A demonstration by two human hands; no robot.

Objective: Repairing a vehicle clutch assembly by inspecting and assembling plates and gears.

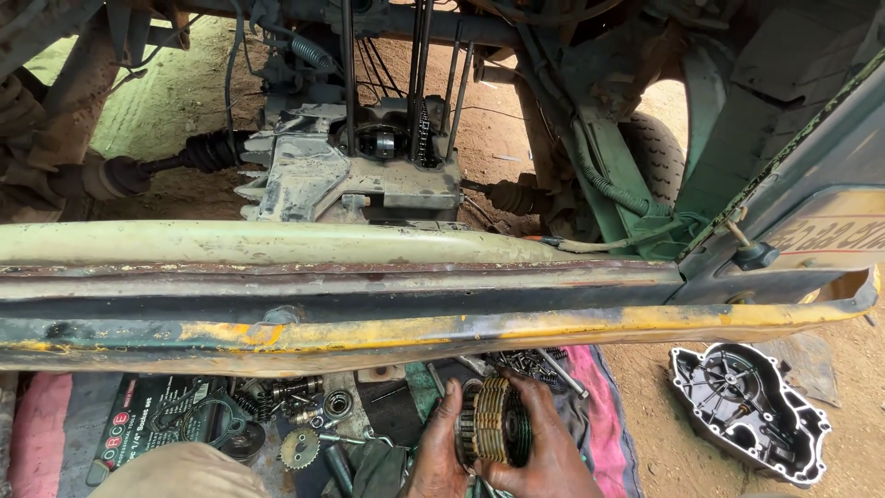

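Both of my hands hold a round clutch pack (pixel 491 421), a stack of thin brown and metal discs, on edge near the bottom middle. My left hand (pixel 433 454) cups its left side from below. My right hand (pixel 546 445) wraps over its right face with the fingers spread across it. Beneath them lies a dark cloth strewn with small parts: a toothed gear (pixel 299 448), a bearing (pixel 337 403), springs (pixel 247 403) and bolts (pixel 525 361).
A worn yellow and green vehicle body rail (pixel 369 304) crosses the whole view above my hands. Behind it sits an open engine case (pixel 355 175) with a chain, cables and a drive shaft. A black engine cover (pixel 749 410) lies on the dirt at right. My knee (pixel 180 470) shows at bottom left.
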